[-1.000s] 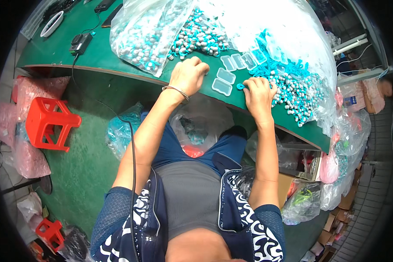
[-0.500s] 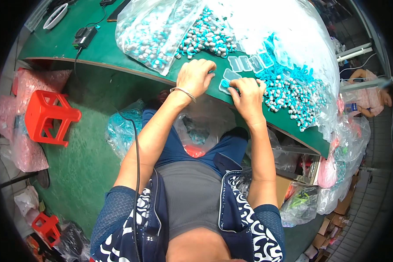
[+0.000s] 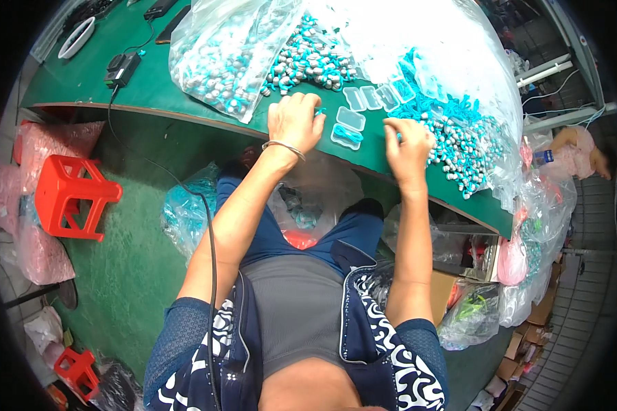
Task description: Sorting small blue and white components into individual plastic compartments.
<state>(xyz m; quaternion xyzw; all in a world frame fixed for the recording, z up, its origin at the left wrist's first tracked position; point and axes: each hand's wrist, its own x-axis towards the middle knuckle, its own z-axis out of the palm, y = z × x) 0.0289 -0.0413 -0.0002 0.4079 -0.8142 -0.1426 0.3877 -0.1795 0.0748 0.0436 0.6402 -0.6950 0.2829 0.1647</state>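
On the green tabletop, a small clear plastic case (image 3: 347,137) lies with its lid raised and a teal cord coiled inside. My left hand (image 3: 295,125) is beside it on the left, fingers curled closed, with a bit of teal cord (image 3: 321,111) showing at the fingertips. To the case's right, my right hand (image 3: 410,147) hovers at the table edge, thumb and fingers apart and nothing visible between them. It is close to a heap of teal cords with silver-grey beads (image 3: 459,147). More clear cases (image 3: 371,97) lie open just beyond.
A clear bag of beaded cords (image 3: 219,75) and a loose heap (image 3: 312,65) cover the table's far side. A black charger (image 3: 122,70) with a cable sits left. Red stools (image 3: 75,195) stand on the floor. Another person (image 3: 576,154) is at far right.
My right hand has left the case and moved right, toward the beaded heap. The case with its teal cord now shows uncovered. My left hand has shifted slightly left.
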